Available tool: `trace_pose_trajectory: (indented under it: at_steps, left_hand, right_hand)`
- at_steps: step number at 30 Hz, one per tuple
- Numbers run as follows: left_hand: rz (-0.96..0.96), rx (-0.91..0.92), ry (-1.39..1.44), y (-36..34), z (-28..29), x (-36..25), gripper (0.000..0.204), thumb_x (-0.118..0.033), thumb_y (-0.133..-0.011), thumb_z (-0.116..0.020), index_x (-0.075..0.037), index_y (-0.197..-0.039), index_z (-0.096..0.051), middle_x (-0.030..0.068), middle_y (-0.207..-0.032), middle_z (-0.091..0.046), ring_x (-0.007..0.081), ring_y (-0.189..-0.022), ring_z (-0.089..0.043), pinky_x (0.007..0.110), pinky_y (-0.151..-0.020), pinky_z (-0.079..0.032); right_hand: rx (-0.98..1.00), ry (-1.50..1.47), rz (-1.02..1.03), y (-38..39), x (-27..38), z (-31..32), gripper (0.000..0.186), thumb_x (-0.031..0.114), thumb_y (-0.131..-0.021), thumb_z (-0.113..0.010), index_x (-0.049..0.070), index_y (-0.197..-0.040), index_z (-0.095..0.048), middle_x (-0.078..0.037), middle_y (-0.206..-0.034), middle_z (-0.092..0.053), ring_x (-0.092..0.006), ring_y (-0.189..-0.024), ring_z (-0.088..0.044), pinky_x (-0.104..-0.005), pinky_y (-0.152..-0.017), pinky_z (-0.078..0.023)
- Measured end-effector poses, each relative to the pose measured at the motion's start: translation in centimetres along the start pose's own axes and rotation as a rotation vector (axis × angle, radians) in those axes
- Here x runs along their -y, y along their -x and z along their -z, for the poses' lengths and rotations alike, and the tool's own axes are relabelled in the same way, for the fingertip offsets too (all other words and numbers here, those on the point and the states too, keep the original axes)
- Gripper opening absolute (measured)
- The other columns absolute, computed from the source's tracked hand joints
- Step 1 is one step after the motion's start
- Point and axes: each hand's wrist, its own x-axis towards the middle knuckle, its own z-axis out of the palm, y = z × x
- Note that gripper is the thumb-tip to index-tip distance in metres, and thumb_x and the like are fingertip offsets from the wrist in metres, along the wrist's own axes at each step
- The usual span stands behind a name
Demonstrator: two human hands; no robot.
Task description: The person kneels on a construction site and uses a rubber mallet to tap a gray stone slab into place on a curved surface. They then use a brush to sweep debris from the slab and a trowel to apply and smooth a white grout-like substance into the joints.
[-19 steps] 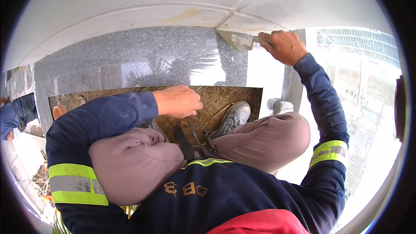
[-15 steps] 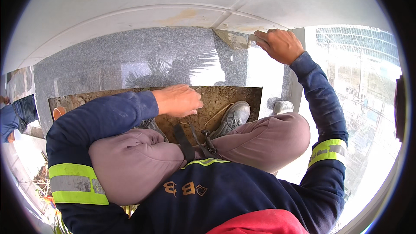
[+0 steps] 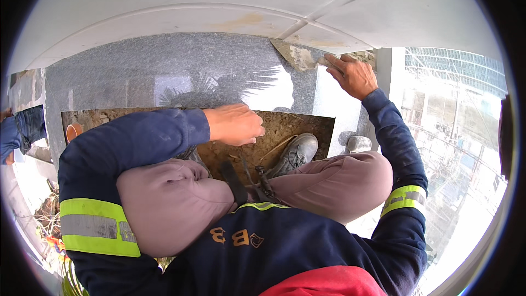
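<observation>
My right hand (image 3: 355,77) is at the foot of the white wall, closed with thumb and forefinger toward the left. It grips what looks like a trowel (image 3: 298,56), whose triangular grey blade, smeared with mortar, lies along the joint between wall and granite. The handle is hidden in my hand. My left hand (image 3: 235,124) hangs over the near edge of the polished grey granite slab (image 3: 131,71), fingers curled together. Its palm is turned away, so I cannot make out whether it holds anything. Beneath it is an opening with bare soil (image 3: 279,123).
The white wall (image 3: 164,16) rises along the far side. Rubble shows in a gap (image 3: 366,56) beside my right hand. An orange pipe end (image 3: 74,131) stands at the opening's left. My shoe (image 3: 298,151) is in the soil. Another person's dark-clothed leg (image 3: 30,126) is far left.
My right hand has shifted slightly down and nearer me, and rubble in the gap behind it now shows. My left hand has moved a little right and up.
</observation>
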Motion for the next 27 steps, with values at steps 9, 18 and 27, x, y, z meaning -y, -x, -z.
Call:
trace_pose_trajectory:
  at_steps: [9, 18, 27]
  left_hand:
    - [-0.002, 0.009, 0.001, 0.3, -0.7, 0.5, 0.023, -0.027, -0.095, -0.068, -0.005, -0.100, -0.069, 0.0137, -0.091, -0.067, 0.0366, -0.091, -0.070, 0.050, -0.079, -0.055]
    - [0.017, -0.007, 0.008, 0.3, -0.3, 0.4, 0.023, -0.026, -0.095, -0.069, -0.004, -0.102, -0.070, 0.0141, -0.091, -0.067, 0.0368, -0.092, -0.069, 0.050, -0.080, -0.055]
    - [0.006, -0.002, 0.005, 0.2, -0.3, 0.7, 0.023, -0.026, -0.095, -0.070, -0.004, -0.101, -0.070, 0.0141, -0.090, -0.067, 0.0373, -0.090, -0.069, 0.050, -0.080, -0.055]
  right_hand:
    - [-0.065, -0.022, 0.085, -3.2, 0.7, -2.1, 0.042, 0.043, -0.104, -0.060, 0.022, -0.140, -0.065, -0.011, -0.102, -0.070, -0.0322, -0.080, -0.072, -0.0466, -0.071, -0.059]
    - [-0.268, -0.036, 0.068, -2.9, 2.6, -5.2, 0.042, 0.043, -0.101, -0.064, 0.026, -0.139, -0.066, -0.005, -0.093, -0.066, -0.0281, -0.072, -0.070, -0.0429, -0.060, -0.058]
    - [-0.482, -0.030, 0.186, -0.2, 0.0, -5.5, 0.048, 0.040, -0.094, -0.075, 0.021, -0.137, -0.067, -0.003, -0.087, -0.063, -0.0236, -0.068, -0.066, -0.0387, -0.058, -0.055]
